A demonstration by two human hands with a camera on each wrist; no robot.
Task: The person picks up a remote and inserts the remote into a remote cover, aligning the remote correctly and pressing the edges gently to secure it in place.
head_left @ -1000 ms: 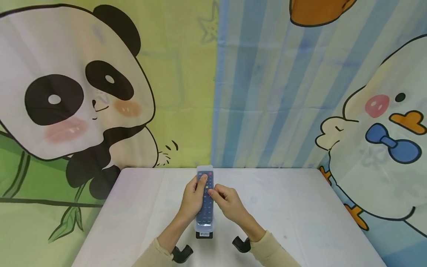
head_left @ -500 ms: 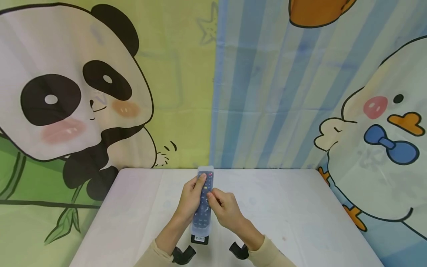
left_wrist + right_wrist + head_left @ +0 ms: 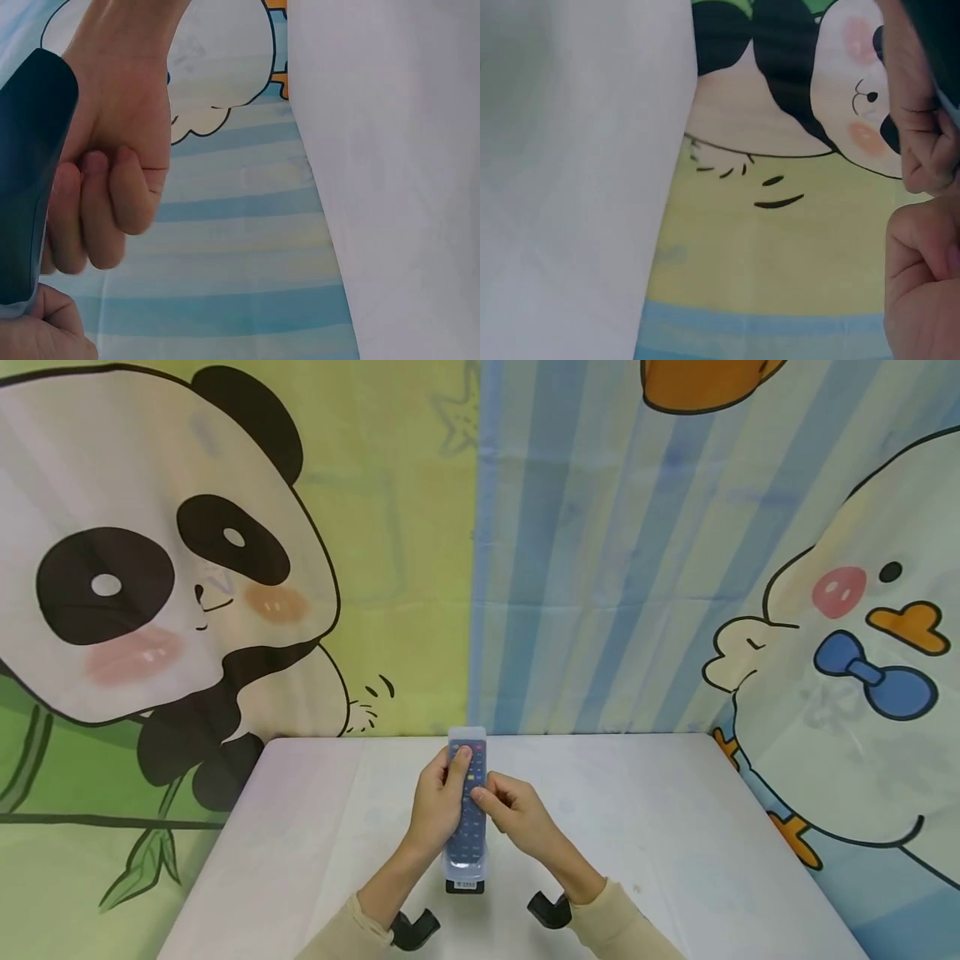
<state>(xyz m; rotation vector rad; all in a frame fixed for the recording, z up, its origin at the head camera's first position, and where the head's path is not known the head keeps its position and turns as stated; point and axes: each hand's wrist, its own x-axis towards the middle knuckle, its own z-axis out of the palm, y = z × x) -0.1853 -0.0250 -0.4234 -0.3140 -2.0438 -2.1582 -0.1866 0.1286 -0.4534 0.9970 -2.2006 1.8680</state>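
Note:
A long remote control (image 3: 467, 839) in a translucent cover (image 3: 467, 734) stands nearly upright, its buttons facing me. Below the cover's lower edge shows a black end (image 3: 465, 887) with a white label. My left hand (image 3: 437, 802) grips the remote from the left, thumb on its upper buttons. At the right edge my right hand (image 3: 517, 814) pinches it, thumb on the front and fingers curled. The left wrist view shows the remote's dark side (image 3: 34, 180), with the right hand (image 3: 112, 187) beside it. In the right wrist view both hands are partly cut off.
A white table (image 3: 637, 893) spreads beneath the hands. Behind it hangs a printed cloth (image 3: 420, 568) with a panda and a chick. Black curved pieces (image 3: 415, 930) sit at both wrists, near the beige sleeves (image 3: 626, 918).
Half a second ago the remote's lower end leaned left and lower; now it stands straighter. Both hands keep their hold, and the head view has shifted slightly.

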